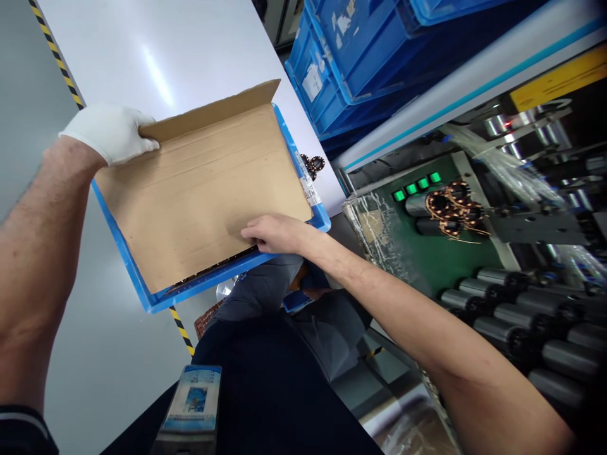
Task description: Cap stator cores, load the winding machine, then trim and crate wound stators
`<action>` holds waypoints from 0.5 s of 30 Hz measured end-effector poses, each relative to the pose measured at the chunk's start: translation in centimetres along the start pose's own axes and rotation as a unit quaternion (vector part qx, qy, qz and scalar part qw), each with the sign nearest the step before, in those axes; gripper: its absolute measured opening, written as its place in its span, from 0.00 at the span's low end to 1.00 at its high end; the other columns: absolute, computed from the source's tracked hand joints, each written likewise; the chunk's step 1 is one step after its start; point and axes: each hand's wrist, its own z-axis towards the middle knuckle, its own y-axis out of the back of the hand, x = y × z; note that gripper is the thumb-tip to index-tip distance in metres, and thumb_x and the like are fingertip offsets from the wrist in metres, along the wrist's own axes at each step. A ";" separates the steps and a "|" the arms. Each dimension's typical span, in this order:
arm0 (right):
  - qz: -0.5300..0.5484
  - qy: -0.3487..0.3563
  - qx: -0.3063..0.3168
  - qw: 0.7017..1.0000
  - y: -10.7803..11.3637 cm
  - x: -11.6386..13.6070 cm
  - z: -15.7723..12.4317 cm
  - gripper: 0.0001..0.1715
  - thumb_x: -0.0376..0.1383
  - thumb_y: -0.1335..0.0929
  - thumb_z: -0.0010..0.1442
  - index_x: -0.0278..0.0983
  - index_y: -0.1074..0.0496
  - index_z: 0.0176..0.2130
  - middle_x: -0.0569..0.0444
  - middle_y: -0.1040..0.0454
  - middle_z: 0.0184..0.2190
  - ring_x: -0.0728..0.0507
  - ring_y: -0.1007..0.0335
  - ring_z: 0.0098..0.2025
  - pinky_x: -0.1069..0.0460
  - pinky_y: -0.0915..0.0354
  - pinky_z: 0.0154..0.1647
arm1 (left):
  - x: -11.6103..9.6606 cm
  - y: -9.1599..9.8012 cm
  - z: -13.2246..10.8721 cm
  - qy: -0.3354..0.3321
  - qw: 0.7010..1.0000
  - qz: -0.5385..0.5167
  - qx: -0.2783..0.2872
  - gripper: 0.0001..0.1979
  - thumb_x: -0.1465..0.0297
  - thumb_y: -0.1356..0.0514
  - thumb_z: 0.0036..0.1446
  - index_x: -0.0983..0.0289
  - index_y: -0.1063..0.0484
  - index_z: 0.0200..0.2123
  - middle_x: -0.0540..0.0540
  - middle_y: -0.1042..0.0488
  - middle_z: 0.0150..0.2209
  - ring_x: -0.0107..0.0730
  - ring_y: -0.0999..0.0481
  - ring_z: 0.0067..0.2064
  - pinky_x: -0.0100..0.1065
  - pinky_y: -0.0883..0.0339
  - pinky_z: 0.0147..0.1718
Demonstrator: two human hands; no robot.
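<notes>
A brown cardboard sheet lies inside a blue plastic bin, its far edge folded up into a flap. My left hand, in a white glove, is closed on the far left corner of that flap, thumb on the near side. My bare right hand is at the sheet's near edge, beside the bin's front rim; its fingers are curled in on the cardboard and their tips are partly hidden. Along the front rim a narrow gap shows dark parts under the sheet, too covered to name.
The bin rests on a white table. Wire-wound motor cores sit beyond its right side. Stacked blue crates stand at the back right. A machine with a green plate, wound cores and several metal cylinders is on the right.
</notes>
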 end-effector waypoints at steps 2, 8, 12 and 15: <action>0.050 -0.001 0.003 0.999 -0.1 -0.2 0.2 0.10 0.26 0.23 0.66 0.41 0.19 0.43 0.59 0.15 0.36 0.46 0.22 0.36 0.51 0.36 0.36 | -0.4 0.1 -0.3 0.003 1.000 -0.004 -0.006 0.32 0.50 0.47 0.71 0.59 0.18 0.67 0.61 0.16 0.53 0.57 0.19 0.54 0.57 0.22 0.55; 0.092 -0.042 -0.079 0.992 -1.0 0.1 0.3 0.02 0.33 0.23 0.74 0.41 0.17 0.45 0.56 0.14 0.41 0.44 0.18 0.42 0.50 0.32 0.43 | -2.2 0.3 -0.8 -0.007 0.999 -0.052 -0.006 0.34 0.52 0.46 0.74 0.61 0.24 0.74 0.62 0.22 0.71 0.66 0.22 0.65 0.65 0.26 0.64; 0.069 -0.111 -0.174 0.976 -1.8 0.4 -0.5 0.07 0.32 0.26 0.76 0.39 0.20 0.53 0.50 0.15 0.49 0.42 0.20 0.48 0.48 0.32 0.47 | -4.0 0.1 0.0 -0.022 0.997 -0.058 -0.053 0.34 0.48 0.46 0.75 0.63 0.20 0.69 0.63 0.19 0.66 0.59 0.22 0.62 0.62 0.26 0.63; 0.063 -0.140 -0.201 0.968 -2.7 0.3 -1.0 0.12 0.31 0.23 0.73 0.39 0.20 0.54 0.50 0.16 0.49 0.42 0.22 0.46 0.48 0.31 0.47 | -5.1 -0.4 0.6 -0.043 0.993 -0.058 -0.092 0.30 0.55 0.49 0.77 0.60 0.20 0.69 0.60 0.18 0.65 0.52 0.21 0.60 0.56 0.25 0.61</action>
